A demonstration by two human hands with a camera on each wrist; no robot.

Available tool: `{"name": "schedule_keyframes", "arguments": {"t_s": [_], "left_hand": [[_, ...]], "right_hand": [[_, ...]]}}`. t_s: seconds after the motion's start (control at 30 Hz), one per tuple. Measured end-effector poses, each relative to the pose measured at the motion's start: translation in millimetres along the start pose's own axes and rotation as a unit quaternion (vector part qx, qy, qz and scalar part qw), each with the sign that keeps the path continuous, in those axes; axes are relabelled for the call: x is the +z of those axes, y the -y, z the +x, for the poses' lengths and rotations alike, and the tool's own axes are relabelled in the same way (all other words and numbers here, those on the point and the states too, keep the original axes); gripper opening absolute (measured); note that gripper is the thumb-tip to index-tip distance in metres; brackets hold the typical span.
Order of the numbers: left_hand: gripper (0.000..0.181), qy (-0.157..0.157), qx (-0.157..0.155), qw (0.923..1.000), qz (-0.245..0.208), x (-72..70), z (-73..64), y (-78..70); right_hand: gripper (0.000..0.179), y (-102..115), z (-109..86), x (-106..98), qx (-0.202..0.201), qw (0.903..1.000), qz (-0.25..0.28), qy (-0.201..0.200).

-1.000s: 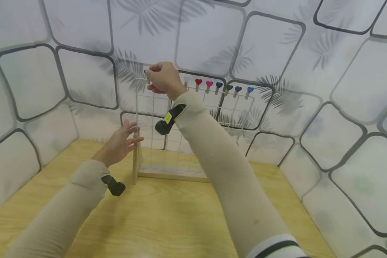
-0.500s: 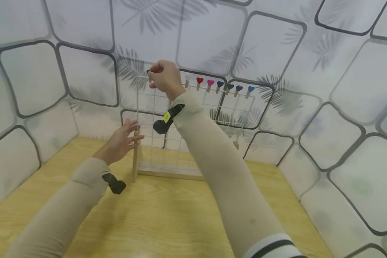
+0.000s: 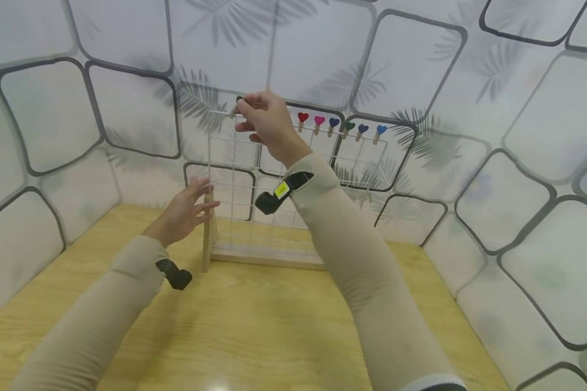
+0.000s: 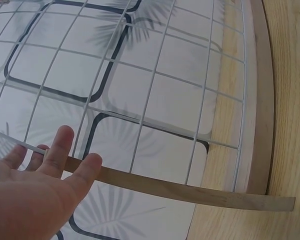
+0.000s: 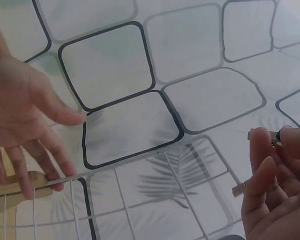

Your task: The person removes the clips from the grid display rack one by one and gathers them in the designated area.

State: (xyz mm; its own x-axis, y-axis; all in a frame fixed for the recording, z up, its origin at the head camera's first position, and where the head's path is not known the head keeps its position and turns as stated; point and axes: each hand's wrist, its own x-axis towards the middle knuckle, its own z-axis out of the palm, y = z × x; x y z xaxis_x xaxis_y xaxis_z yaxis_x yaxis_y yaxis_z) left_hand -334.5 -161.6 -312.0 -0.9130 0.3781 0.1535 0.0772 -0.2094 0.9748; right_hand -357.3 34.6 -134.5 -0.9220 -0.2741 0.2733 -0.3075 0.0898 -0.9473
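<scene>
High at the rack's upper left, my right hand (image 3: pixel 273 127) pinches a small wooden clothespin (image 3: pixel 233 112) with a dark top, tilted by the top wire. The right wrist view shows this clothespin (image 5: pixel 274 136) between thumb and finger; a second wooden clip end (image 5: pixel 238 189) pokes out beside the lower fingers. My left hand (image 3: pixel 180 213) is at the white wire grid rack's (image 3: pixel 232 179) left side, fingers spread and extended against the wooden upright (image 4: pixel 140 182). Along the top wire, several heart clothespins, among them a red heart (image 3: pixel 303 117) and a light blue heart (image 3: pixel 381 130), are clipped.
The rack's wooden base (image 3: pixel 264 256) rests on a wood-grain table (image 3: pixel 254 326). Patterned wall covering (image 3: pixel 318 49) stands close behind the rack and along both sides. A dark camera (image 3: pixel 269 202) is strapped to the right wrist.
My right hand has shifted right with the dark-topped clothespin, which was upright at the top wire and is now tilted. The white heart clothespin is now hidden behind this hand. My left hand stays put.
</scene>
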Motion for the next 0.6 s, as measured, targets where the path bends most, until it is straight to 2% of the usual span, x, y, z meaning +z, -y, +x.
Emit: {"name": "schedule_keyframes", "arguments": {"t_s": [0.1,0.37,0.6], "left_hand": [[0.081,0.002,0.0,1.0,0.007,-2.3,-0.7,-0.1],[0.082,0.001,-0.005,0.9999,0.016,-1.0,-0.4,-2.3],[0.083,0.013,-0.009,0.9995,0.027,2.7,-0.9,-2.7]], "right_hand": [[0.024,-9.7,-13.8,-13.2,0.005,1.0,0.001,0.007],[0.029,-41.3,-49.3,-54.4,0.033,0.9994,-0.011,-0.006],[0.028,-82.2,-88.1,-86.5,0.055,0.9973,-0.047,-0.012]]}}
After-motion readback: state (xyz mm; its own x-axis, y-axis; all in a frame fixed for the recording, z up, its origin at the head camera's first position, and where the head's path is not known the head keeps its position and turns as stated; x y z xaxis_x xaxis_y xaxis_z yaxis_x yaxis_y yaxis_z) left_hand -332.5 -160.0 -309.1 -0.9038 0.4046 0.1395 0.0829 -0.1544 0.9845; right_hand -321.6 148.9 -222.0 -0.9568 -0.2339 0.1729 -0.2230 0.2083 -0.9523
